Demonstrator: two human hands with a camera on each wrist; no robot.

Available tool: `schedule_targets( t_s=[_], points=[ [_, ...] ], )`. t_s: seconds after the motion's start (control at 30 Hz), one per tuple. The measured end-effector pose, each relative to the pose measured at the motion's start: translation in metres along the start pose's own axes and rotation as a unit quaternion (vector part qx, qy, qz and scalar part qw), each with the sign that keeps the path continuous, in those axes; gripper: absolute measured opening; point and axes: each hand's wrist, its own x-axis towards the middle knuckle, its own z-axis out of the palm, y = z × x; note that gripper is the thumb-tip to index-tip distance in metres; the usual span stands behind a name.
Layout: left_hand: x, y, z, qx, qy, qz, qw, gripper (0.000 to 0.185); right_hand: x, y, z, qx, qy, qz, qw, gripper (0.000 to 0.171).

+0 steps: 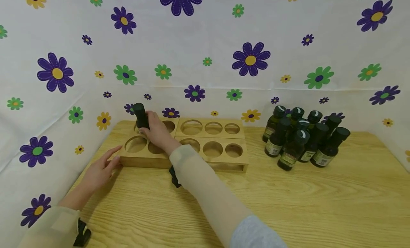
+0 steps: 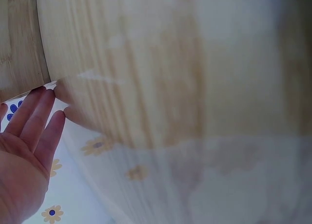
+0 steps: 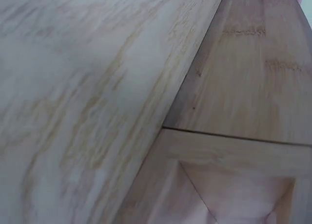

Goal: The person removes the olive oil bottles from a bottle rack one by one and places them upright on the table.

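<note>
Rack (image 1: pixel 211 137) holes mostly empty; right hand (image 1: pixel 157 131) grips bottle (image 1: pixel 141 116) at back-left hole; left hand (image 1: pixel 100 170) flat against rack.

The right arm stretches forward and across to the left, sleeve pale to the wrist, and the right hand (image 1: pixel 157 130) curls its fingers in a closed grip. The left hand (image 1: pixel 101 169) lies lower and nearer, palm down, fingers straight and together, pointing forward, its forearm angled in from the left.
</note>
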Motion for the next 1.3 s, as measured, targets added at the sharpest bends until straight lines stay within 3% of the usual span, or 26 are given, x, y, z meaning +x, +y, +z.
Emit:
schedule_targets(
  t_s=[0.2, 0.53, 0.87, 1.3],
  points=[
    [-0.003, 0.001, 0.002, 0.000, -0.001, -0.001, 1.0000, 0.060, -0.005, -0.004, -0.012, 0.015, 0.025, -0.034, 0.999, 0.057],
    [-0.004, -0.004, 0.002, -0.011, 0.008, 0.016, 0.9998, 0.060, -0.015, -0.017, -0.041, 0.024, 0.010, -0.025, 0.999, 0.061],
    [-0.003, -0.003, 0.004, -0.010, 0.005, 0.017, 0.9998, 0.060, -0.039, -0.006, -0.071, 0.002, -0.001, -0.049, 0.999, 0.060],
    [0.000, 0.000, 0.000, 0.010, -0.001, 0.030, 0.9995, 0.060, -0.076, 0.007, -0.118, 0.028, 0.010, -0.056, 0.998, 0.057]
  ],
)
